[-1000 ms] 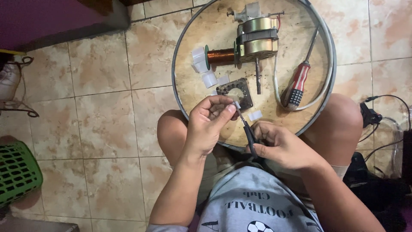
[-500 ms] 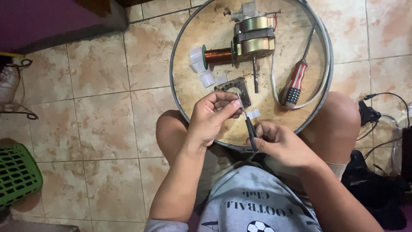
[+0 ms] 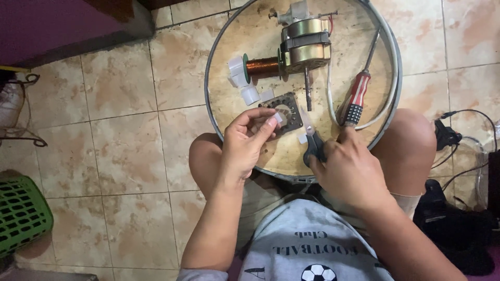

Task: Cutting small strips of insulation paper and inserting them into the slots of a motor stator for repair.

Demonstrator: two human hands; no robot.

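Left hand [image 3: 245, 143] pinches a small white piece [image 3: 272, 120]; right hand [image 3: 350, 169] grips scissors [image 3: 311, 139] just beside.

You had no packages, labels, signs or screens in view at this moment. The round tray [image 3: 219, 62] on your lap carried only loose parts and tools, none of them boxed, bagged or tagged. The tiled floor [image 3: 120, 104] to your left bore no notice or sticker. The green basket [image 3: 21, 213] at the left edge showed no tag on its visible side. The dark items [image 3: 458, 229] at the right edge were too dim for me to tell whether any of them was a display or carried a label.
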